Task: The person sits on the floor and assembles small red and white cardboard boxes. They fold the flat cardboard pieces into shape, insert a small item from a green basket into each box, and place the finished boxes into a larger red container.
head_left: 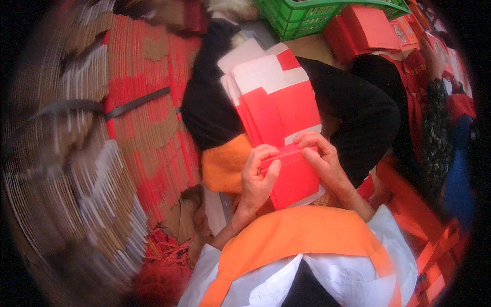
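Observation:
A stack of flat red and white cardboard box blanks (276, 100) lies on my lap, over black trousers. My left hand (255, 179) grips the near left edge of the top red blank (294, 179), thumb on top. My right hand (322, 158) pinches a folded flap along the same blank's upper edge. Both forearms come out of white sleeves under an orange vest (302, 233).
Bundles of strapped flat cardboard (138, 133) fill the left side. A green plastic crate (302, 15) and folded red boxes (365, 28) sit at the top. A person in dark and red clothing (429, 102) sits at the right. Red string tassels (163, 250) lie lower left.

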